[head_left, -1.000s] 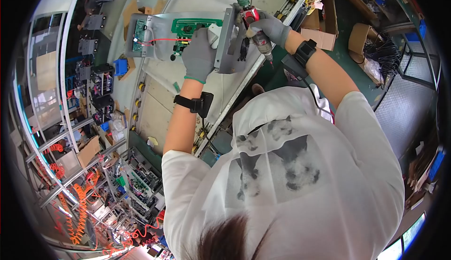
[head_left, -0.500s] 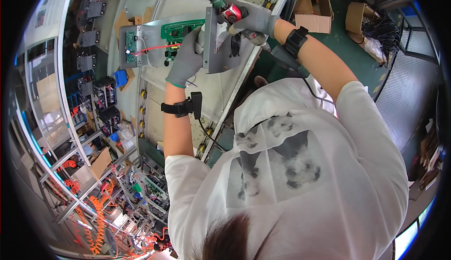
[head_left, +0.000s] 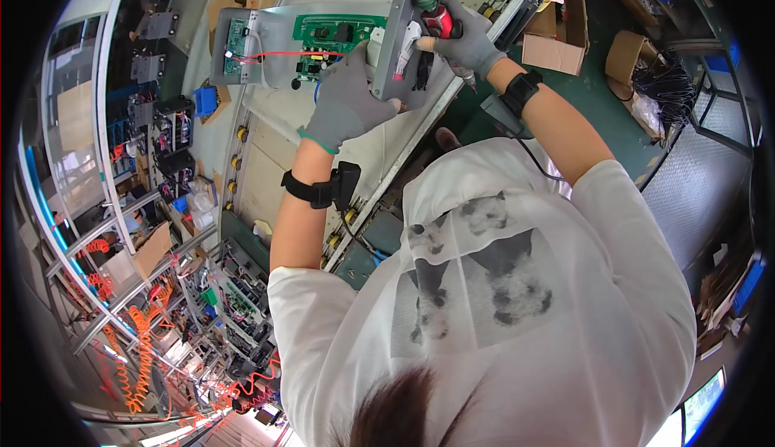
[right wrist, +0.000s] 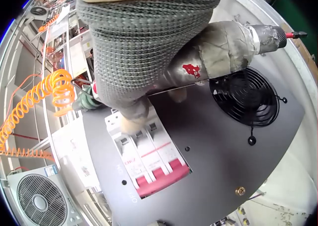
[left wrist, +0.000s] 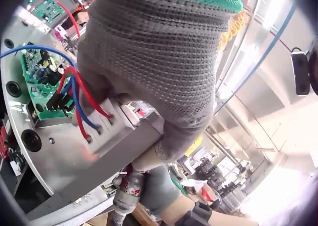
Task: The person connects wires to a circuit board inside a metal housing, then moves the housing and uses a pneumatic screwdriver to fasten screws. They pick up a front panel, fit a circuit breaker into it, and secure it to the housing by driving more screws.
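My gloved left hand grips the edge of a grey metal end panel, its thumb round the near side. Behind the panel, the fingers lie by a white circuit breaker with red and blue wires in its terminals. My gloved right hand holds a power screwdriver with a red-tipped bit pointing away from the panel. The same hand's bare thumb tip touches the breaker's front, above its red switch levers. A black fan grille sits beside the breaker on the panel. The chassis carries a green circuit board.
The chassis lies over a workbench with roller rails along its edges. A blue bin stands to the left. Open cardboard boxes stand on the right. An orange coiled hose hangs behind the screwdriver.
In the head view the chassis shifted left, then back right. My left hand has moved nearer the panel's close end, its thumb now around the edge. My right thumb has come onto the breaker.
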`<state>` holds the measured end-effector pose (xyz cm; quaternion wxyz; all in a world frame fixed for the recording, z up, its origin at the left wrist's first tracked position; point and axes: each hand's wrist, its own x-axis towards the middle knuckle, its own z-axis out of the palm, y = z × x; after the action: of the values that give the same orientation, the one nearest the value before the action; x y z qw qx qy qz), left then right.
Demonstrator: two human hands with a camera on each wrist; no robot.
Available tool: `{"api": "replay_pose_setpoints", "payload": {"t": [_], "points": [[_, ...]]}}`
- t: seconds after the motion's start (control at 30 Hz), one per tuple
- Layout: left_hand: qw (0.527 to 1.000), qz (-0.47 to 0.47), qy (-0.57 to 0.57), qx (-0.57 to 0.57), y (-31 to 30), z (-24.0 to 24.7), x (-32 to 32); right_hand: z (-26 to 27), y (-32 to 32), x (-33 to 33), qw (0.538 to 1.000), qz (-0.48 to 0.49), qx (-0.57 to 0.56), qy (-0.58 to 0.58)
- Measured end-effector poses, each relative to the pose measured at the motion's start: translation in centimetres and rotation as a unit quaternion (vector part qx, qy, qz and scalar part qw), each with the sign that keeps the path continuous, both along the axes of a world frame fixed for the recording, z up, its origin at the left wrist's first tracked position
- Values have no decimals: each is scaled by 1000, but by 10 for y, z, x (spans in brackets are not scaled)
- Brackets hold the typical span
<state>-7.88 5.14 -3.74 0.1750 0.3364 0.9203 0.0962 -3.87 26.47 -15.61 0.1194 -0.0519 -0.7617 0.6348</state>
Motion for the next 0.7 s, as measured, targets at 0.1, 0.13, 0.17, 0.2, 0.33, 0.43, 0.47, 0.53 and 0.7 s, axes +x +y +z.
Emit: {"api": "replay_pose_setpoints", "payload": {"t": [0.1, 0.13, 0.17, 0.2, 0.33, 0.43, 0.47, 0.53, 0.7], "points": [[988, 38, -102, 106, 0, -2, 2, -5, -3, 0, 994, -8, -109, 13], [981, 33, -131, 141, 0, -2, 4, -5, -1, 1, 991, -1, -132, -34], [981, 35, -133, 140, -1, -1, 6, -5, -2, 4, 984, 6, -156, -83], [984, 41, -118, 124, 0, 1, 7, -3, -2, 6, 984, 6, -156, -84], [990, 78, -77, 86, -2, -4, 15, 5, 3, 5, 990, 39, -116, -75], [996, 67, 50, 27, -1, -4, 28, -3, 16, 7, 985, 57, -143, -78], [995, 79, 54, 27, 0, -6, 34, -4, 19, 11, 981, 57, -161, -89], [982, 145, 113, 45, 5, -12, 46, -15, 25, 15, 982, 39, -175, -56], [954, 222, 169, 109, 9, 10, 70, 42, 53, 43, 972, 49, -176, -149]]}}
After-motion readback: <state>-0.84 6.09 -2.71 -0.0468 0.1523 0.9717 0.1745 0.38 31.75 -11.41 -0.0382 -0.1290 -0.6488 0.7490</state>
